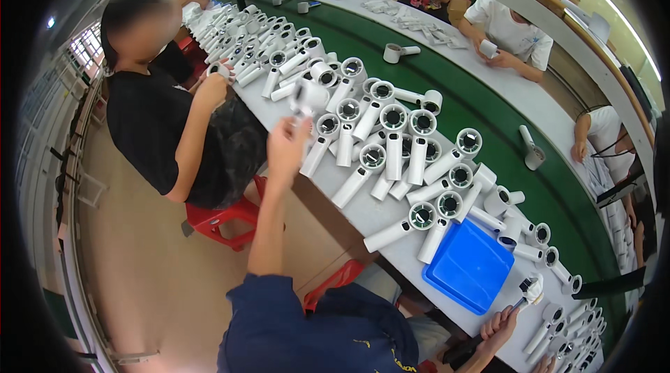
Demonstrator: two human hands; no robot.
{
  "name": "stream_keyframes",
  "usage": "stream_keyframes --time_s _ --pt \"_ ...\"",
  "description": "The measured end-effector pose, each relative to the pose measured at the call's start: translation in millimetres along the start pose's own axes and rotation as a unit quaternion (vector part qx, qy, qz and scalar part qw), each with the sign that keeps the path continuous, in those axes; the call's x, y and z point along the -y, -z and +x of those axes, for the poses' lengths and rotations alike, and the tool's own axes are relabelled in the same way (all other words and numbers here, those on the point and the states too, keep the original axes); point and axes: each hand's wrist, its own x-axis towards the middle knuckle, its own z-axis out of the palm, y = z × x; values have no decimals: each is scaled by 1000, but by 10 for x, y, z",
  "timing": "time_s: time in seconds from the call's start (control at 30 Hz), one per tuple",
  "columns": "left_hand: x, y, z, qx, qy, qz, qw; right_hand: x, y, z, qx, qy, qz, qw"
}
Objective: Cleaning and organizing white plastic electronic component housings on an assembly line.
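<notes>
My left hand [285,146] is raised over the table's near edge, its fingers closed on a white handheld fan [310,97]. Motion smears the fan and fingertips. Around and beyond it, many white handheld fans [393,118] with round, black-centred heads lie close together. At the lower right, my right hand [499,325] grips a dark-handled tool, whose white, cloth-like head [534,289] points up and away. A blue plastic tray [467,265] lies on the table to the left of that hand.
A green conveyor belt [460,104] runs beyond the fans, carrying a loose fan [534,153]. At my left a co-worker in black [150,115] sits on a red stool [223,216]. Across the belt other people work. Another hand [546,366] shows at the bottom right.
</notes>
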Motion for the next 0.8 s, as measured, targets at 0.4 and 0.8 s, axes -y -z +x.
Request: stream_keyframes --time_s 0.4,0.8 --pt "1941 239 1985 3 10 516 857 -78 -26 -141 -38 -17 2 999" --pt "-2028 -2403 -1967 528 -391 -79 750 -542 287 -1331 15 -52 89 995"
